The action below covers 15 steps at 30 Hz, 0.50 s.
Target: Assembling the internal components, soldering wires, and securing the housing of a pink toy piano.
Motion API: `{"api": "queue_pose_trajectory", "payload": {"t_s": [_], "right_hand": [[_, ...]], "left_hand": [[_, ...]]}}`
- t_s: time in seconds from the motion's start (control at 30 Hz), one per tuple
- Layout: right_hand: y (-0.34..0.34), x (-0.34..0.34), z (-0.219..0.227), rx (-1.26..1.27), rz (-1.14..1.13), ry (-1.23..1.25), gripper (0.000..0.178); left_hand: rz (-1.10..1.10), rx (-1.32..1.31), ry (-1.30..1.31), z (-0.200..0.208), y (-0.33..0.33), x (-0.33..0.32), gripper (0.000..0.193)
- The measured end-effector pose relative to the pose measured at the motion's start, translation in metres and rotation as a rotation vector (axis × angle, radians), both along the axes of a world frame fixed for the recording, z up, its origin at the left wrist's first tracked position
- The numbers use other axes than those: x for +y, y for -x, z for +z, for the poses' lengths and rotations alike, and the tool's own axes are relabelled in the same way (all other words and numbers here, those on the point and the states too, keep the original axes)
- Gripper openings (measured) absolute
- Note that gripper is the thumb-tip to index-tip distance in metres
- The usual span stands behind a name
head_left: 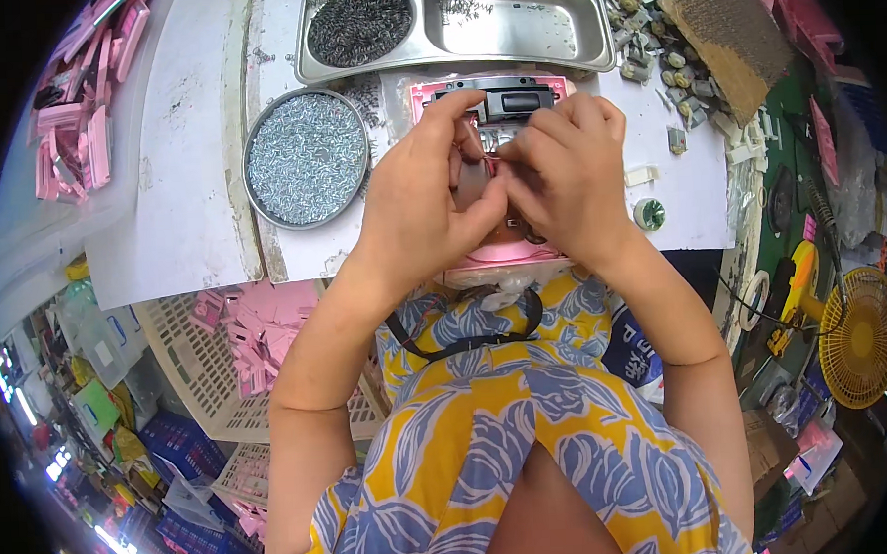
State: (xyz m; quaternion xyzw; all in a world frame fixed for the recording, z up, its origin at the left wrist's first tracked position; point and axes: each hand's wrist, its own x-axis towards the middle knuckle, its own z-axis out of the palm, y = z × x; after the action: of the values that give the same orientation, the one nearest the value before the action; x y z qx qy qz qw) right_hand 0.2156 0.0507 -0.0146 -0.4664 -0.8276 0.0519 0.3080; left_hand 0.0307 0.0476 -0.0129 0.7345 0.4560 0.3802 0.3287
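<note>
A pink plastic housing (512,251) lies in front of me on the white table, with black parts (520,102) fitted along its far end. Both hands meet over its middle. My left hand (415,194) is on the housing's left side, fingers curled inward and thumb stretched toward the centre; what its fingertips hold is hidden. From the right, my right hand (573,172) pinches thumb and finger together at a thin reddish wire (490,160). Shiny metal pieces show between the hands. My fingers cover most of the housing's inside.
A round tray of small silvery screws (305,159) stands left. Behind is a steel compartment tray (513,51) with dark screws (361,25). Small motors (637,66) and brown cardboard (725,42) lie back right, a green-and-white roll (649,214) nearer. A crate (195,362) holds pink parts.
</note>
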Motion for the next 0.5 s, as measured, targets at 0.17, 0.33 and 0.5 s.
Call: {"api": "queue_pose_trajectory", "payload": {"t_s": [0.17, 0.33, 0.5], "right_hand": [[-0.027, -0.008, -0.002, 0.452, -0.148, 0.407, 0.009], [-0.032, -0.014, 0.007, 0.66, -0.205, 0.53, 0.011], [-0.028, -0.009, 0.018, 0.52, -0.02, 0.347, 0.009]], "left_hand": [[0.055, 0.161, -0.139, -0.002, -0.005, 0.0, 0.06], [0.039, 0.265, -0.214, -0.006, -0.005, 0.003, 0.031], [0.061, 0.18, -0.152, 0.0, -0.013, 0.003, 0.015]]}}
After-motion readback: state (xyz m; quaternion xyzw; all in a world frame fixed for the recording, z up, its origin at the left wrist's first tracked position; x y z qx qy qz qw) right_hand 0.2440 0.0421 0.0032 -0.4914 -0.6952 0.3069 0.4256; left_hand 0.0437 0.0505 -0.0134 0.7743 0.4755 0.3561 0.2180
